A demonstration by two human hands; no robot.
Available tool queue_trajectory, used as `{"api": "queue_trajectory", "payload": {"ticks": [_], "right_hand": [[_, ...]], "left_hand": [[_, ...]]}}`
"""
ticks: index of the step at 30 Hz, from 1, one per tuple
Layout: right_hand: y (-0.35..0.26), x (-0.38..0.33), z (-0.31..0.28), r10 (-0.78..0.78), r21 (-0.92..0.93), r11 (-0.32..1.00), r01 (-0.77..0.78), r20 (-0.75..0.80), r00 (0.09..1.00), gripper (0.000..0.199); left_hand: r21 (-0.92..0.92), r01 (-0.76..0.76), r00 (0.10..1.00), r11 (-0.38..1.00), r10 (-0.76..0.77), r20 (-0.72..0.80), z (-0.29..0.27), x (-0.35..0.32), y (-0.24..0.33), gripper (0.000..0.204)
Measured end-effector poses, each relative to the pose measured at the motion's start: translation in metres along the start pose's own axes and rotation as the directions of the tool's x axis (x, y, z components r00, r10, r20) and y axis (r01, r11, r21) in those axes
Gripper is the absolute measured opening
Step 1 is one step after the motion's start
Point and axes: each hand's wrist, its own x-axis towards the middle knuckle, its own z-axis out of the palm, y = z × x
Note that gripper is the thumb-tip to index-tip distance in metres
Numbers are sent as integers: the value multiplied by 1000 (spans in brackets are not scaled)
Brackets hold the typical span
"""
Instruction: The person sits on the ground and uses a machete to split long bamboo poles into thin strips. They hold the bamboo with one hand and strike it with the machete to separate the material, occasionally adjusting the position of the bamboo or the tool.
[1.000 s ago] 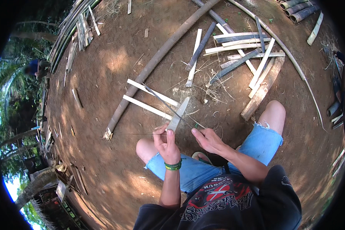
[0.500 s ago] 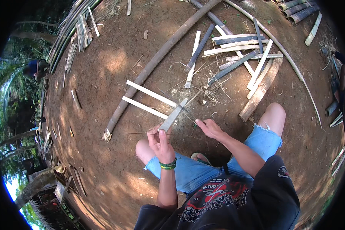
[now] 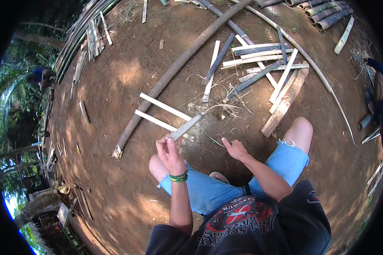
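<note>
Pinching a pale flat strip (image 3: 186,126) at its near end, left hand (image 3: 171,156) had a narrow grip, thumb on top. Strip slanted from that hand toward far right, over bare ground (image 3: 225,178). Right hand (image 3: 236,149) sat to the right, near the strip's far end but apart from it, thumb stuck out, fingers curled; could not tell whether it held anything. Two pale slats (image 3: 170,105) lay just left, their left ends across a long brown pole (image 3: 191,52). Split pieces (image 3: 284,76) were piled far right, beside a thick split log (image 3: 285,101).
</note>
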Motion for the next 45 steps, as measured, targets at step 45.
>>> {"api": "queue_trajectory", "payload": {"ticks": [45], "right_hand": [[-119,-101,-38,-490,381,808,449,12,872,57]], "left_hand": [[33,-27,999,999,26,25,25,-11,-1,11]]}}
